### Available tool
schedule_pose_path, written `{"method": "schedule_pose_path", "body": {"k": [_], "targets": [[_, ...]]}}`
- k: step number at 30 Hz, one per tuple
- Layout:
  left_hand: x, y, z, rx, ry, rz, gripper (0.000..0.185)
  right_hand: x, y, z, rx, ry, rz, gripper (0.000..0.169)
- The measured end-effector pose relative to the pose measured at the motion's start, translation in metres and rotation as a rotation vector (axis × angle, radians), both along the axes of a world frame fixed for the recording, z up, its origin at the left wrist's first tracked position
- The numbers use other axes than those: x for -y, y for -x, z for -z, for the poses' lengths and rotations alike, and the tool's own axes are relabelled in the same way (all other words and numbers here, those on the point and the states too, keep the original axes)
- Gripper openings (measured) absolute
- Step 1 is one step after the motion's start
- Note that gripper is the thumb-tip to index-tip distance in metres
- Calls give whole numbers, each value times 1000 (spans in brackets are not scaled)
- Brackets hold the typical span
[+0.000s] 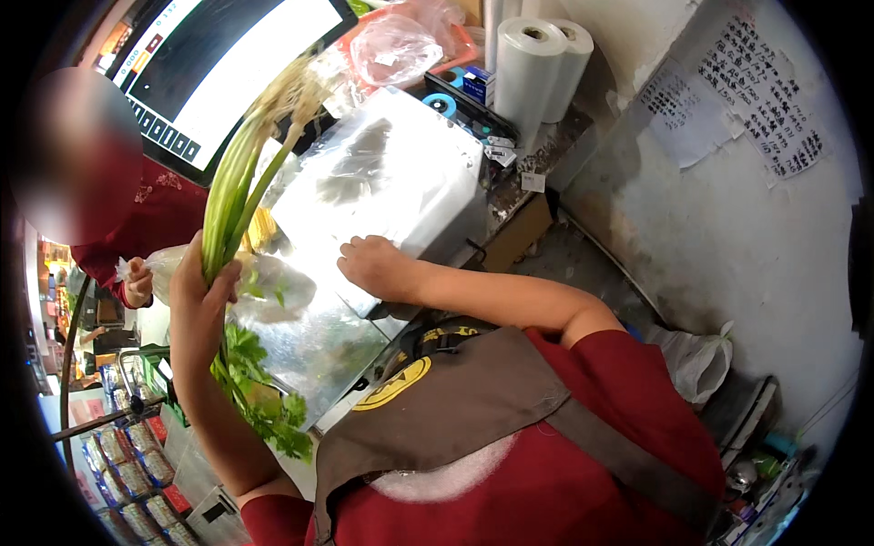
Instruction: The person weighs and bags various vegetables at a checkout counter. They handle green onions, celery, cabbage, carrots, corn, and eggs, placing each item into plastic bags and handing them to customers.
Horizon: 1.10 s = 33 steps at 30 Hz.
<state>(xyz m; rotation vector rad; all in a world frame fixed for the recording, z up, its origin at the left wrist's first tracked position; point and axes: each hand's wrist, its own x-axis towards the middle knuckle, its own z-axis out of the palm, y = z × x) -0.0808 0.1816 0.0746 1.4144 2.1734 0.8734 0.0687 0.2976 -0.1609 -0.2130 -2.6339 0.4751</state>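
My left hand (202, 281) grips a bunch of celery (229, 194) by its pale green stalks. The roots point up and away from me, and the leaves hang down beside my forearm. My right hand (372, 266), fingers curled, rests by the near edge of a white surface (437, 150) covered with clear plastic; whether it holds anything cannot be made out. Beyond my left hand, another person's hand (138, 281) holds the knotted end of a clear plastic bag (276, 276) that reaches behind my fingers.
A lit screen (235, 51) stands at the upper left. Plastic bag rolls (529, 65) stand upright near a black tray with blue tape (439, 104). A metal counter (321, 348) lies before me, a wall with handwritten papers on the right. Another person in red stands at the left.
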Motion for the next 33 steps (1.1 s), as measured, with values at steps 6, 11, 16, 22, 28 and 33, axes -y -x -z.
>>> {"method": "schedule_pose_path", "body": {"k": [6, 11, 16, 22, 28, 33], "targets": [[-56, -35, 58, -292, 30, 179, 33, -6, -79, -17, 59, 256, 68, 31], [-105, -76, 118, -446, 8, 339, 40, -38, -156, 44, -456, 615, 812, 46], [-117, -86, 188, -500, -36, 345, 69, -62, -150, 83, -489, 1172, 829, 55], [-20, -98, 206, -520, -339, 570, 43, -73, -170, 63, -245, 1602, 419, 27], [2, -120, 230, 55, -92, 711, 32, -88, -144, -6, -422, 2065, -62, 32], [-29, -121, 223, -298, -332, 410, 45, -114, -66, -33, -642, 2056, -267, 43]]}}
